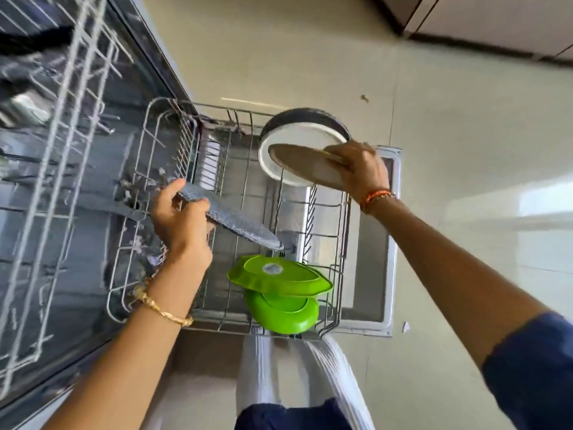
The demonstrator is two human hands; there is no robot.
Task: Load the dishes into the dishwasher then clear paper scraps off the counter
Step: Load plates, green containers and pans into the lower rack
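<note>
Hands (183, 218) over dishwasher rack (235, 305), beige tiled floor (465, 119)

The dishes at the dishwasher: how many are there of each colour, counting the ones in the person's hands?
Green: 2, a green lid over a green bowl in the lower rack
White: 1, a white plate in the rack
Grey: 1, a grey speckled plate, held
Brown: 1, a brown plate, held
Total: 5

In the pulled-out wire dishwasher rack (242, 212), two green plastic dishes (279, 283) sit near-right; a white round plate (297, 141) stands far-right.
</note>
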